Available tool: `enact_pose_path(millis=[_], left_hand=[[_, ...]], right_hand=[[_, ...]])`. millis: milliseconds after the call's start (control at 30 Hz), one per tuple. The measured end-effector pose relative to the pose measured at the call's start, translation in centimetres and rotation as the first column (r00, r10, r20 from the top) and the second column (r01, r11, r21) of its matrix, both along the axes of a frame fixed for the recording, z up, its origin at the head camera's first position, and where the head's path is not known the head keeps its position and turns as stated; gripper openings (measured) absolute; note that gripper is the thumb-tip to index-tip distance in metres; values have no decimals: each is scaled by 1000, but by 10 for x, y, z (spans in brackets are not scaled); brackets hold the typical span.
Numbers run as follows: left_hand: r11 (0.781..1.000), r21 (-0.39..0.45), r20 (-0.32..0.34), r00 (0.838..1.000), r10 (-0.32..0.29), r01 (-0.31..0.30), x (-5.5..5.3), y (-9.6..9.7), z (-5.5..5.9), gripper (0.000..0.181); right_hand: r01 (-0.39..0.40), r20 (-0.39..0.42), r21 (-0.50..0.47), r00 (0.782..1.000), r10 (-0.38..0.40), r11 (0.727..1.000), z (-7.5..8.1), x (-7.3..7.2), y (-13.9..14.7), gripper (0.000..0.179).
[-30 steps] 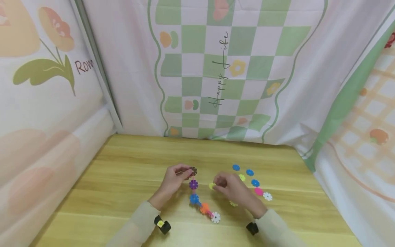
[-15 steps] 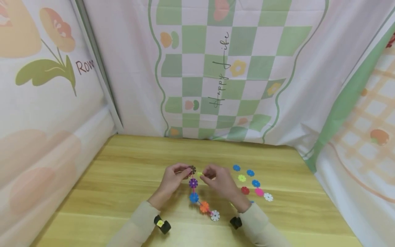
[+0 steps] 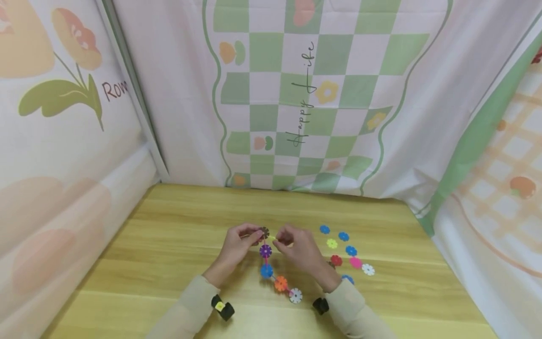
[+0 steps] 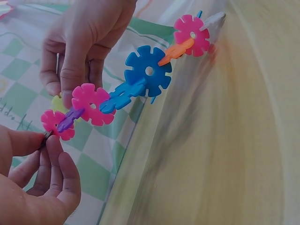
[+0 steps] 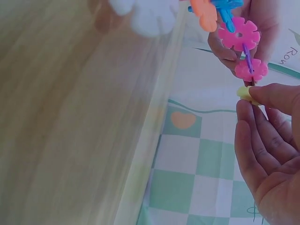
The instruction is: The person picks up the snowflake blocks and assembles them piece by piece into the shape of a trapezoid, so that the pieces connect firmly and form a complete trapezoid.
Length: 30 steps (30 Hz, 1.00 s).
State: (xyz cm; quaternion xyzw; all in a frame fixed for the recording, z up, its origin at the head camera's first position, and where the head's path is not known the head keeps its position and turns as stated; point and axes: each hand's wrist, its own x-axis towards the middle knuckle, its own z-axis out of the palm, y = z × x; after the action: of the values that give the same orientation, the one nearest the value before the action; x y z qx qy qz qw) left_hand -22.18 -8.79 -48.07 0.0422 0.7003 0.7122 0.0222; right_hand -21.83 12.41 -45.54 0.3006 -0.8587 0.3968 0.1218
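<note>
A chain of interlocking notched flower discs runs from my left hand toward the near right. It includes a purple disc (image 3: 265, 251), a blue disc (image 3: 267, 271), an orange disc (image 3: 281, 283) and a white disc (image 3: 296, 295), with pink discs (image 4: 93, 104) set crosswise between some of them. My left hand (image 3: 237, 242) pinches the brown disc (image 3: 264, 232) at the far end between thumb and fingers. Facing it, my right hand (image 3: 301, 247) pinches a yellow disc (image 5: 243, 93) edge-on, right at the brown disc's rim. Fingers hide part of both discs.
Right of my hands, loose discs lie scattered on the wooden table (image 3: 169, 263): several blue discs (image 3: 343, 236), a yellow one (image 3: 332, 243), a red one (image 3: 336, 260), a pink one (image 3: 355, 262) and a white one (image 3: 368, 270). Printed curtains (image 3: 186, 117) enclose the table's back and sides.
My right hand has moved left with the yellow disc, bringing it up to the brown disc. The left hand has stayed nearly in place, holding the chain's end.
</note>
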Motion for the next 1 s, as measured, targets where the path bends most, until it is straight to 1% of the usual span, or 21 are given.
enact_pose_path(millis=[167, 267, 367, 500, 567, 633, 733, 833, 933, 1000], left_hand=[[1000, -13, -14, 1000, 0, 0, 1, 1, 0, 21], [1000, -20, -26, 1000, 0, 0, 1, 1, 0, 20], [1000, -16, -41, 999, 4, -5, 2, 2, 0, 18], [1000, 11, -41, 999, 10, -9, 3, 4, 0, 17], [1000, 15, -37, 999, 8, -7, 3, 3, -1, 17], [1000, -5, -42, 999, -2, 2, 1, 2, -1, 17], [998, -57, -43, 998, -38, 35, -3, -1, -1, 19], [989, -110, -25, 994, -105, 102, -6, -5, -2, 27], [970, -150, 23, 981, -190, 192, -7, -9, -2, 37], [955, -171, 39, 970, -240, 243, -6, -9, -3, 39]], right_hand=[[16, -34, 46, 999, -14, 999, 2, 0, -3, 12], [29, -78, 73, 997, -23, 997, 3, 1, -6, 12], [41, -137, 100, 990, -27, 994, 4, 2, -10, 13], [56, -203, 126, 979, -30, 990, 4, 4, -13, 14], [58, -219, 127, 975, -29, 990, 4, 4, -14, 14], [53, -230, 128, 973, -23, 990, 4, 4, -13, 14], [44, -232, 142, 973, -10, 989, 4, 2, -12, 13], [25, -220, 168, 975, 12, 986, 4, 2, -12, 12], [4, -215, 185, 976, 36, 983, 4, 1, -11, 11], [-7, -205, 193, 978, 48, 981, 4, 1, -11, 10]])
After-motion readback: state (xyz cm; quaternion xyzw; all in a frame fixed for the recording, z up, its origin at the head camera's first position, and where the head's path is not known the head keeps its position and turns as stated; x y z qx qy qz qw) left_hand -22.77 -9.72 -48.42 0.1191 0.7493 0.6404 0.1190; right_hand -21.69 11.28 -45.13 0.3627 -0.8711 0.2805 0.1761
